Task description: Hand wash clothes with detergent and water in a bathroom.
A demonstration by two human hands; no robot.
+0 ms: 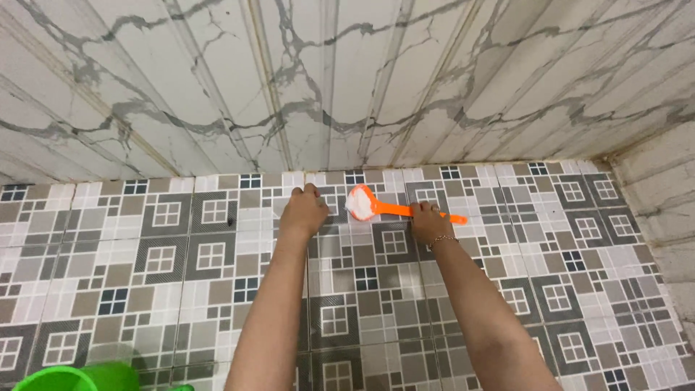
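1. Two bare arms stretch forward, hands apart. The right hand (428, 221), a bracelet (443, 238) at its wrist, is clamped on the orange handle of a brush (369, 205).
2. That brush's white head lies on the patterned floor tiles (181, 253), between the hands.
3. Knuckles up, the left hand (304, 210) is curled loosely and presses the tiles, holding nothing.
4. Just beyond stands the marbled wall (347, 80); open floor spreads either side.
5. A green bucket (79, 378) sits at bottom left.
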